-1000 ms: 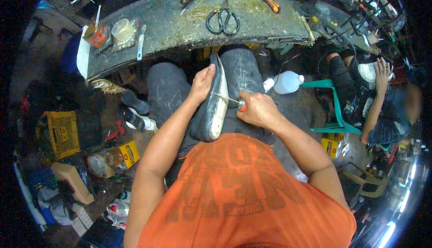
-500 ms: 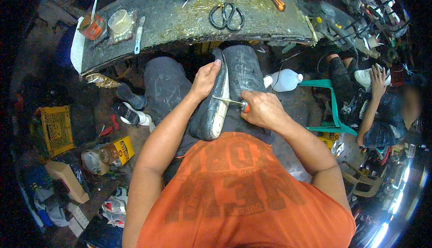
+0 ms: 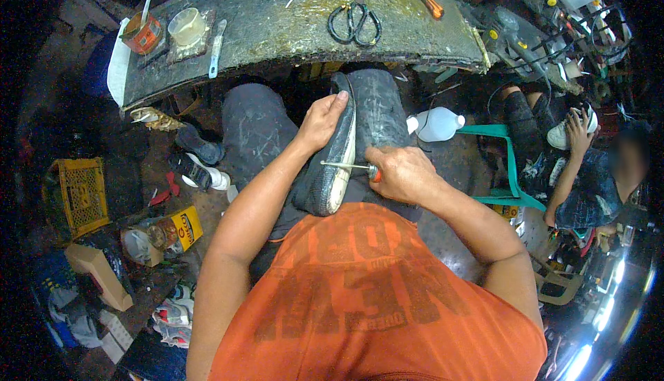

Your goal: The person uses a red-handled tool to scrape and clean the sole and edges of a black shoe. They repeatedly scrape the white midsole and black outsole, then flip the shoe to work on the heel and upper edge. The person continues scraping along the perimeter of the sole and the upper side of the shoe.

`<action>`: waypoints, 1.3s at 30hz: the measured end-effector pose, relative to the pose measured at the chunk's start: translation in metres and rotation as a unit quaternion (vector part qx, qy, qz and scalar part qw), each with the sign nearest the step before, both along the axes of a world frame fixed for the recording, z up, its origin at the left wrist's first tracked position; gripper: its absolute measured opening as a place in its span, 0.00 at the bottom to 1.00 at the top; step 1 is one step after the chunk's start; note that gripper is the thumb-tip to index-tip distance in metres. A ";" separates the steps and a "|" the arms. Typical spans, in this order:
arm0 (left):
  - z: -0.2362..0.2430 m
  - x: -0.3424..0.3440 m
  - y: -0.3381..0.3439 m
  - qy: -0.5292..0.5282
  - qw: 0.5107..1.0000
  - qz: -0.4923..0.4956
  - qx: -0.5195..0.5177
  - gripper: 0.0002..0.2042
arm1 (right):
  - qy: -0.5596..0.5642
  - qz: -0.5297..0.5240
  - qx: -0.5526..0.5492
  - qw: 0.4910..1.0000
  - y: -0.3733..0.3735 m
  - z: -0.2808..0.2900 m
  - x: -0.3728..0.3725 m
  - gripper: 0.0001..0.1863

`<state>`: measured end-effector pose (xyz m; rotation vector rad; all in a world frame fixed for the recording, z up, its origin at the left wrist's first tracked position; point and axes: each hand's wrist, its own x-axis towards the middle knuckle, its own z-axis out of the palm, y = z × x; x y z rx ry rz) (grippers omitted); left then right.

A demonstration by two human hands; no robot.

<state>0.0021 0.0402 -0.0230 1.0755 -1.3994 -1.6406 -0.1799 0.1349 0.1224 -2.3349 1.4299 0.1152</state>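
A dark shoe with a pale sole edge lies tilted on its side across my lap. My left hand is closed round its forward end, thumb over the top. In my right hand is an awl with an orange-red handle, mostly hidden in the fist. Its thin metal shaft points left and lies across the pale sole edge, the tip over the dark upper. Whether the tip pierces the material I cannot tell.
Ahead stands a worn workbench with black-handled scissors, an orange tin, a plastic cup and an orange-handled tool. A white jug and green stool are right, beside another person holding a white shoe.
The awl's shaft has swung from slanting to nearly level, its tip farther left over the upper. My left hand and the shoe have shifted slightly right. The other person's white shoe has turned.
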 end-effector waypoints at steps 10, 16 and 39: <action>-0.002 -0.006 -0.005 0.017 1.000 -0.023 0.010 0.25 | 0.045 -0.015 0.012 0.999 -0.022 -0.007 -0.011 0.18; 0.004 -0.004 -0.002 0.002 1.000 -0.020 -0.004 0.25 | -0.003 0.040 0.018 0.999 -0.019 -0.008 -0.012 0.18; 0.023 0.001 -0.009 -0.001 0.996 -0.079 0.051 0.26 | 0.026 -0.182 0.014 0.983 -0.019 -0.013 -0.022 0.20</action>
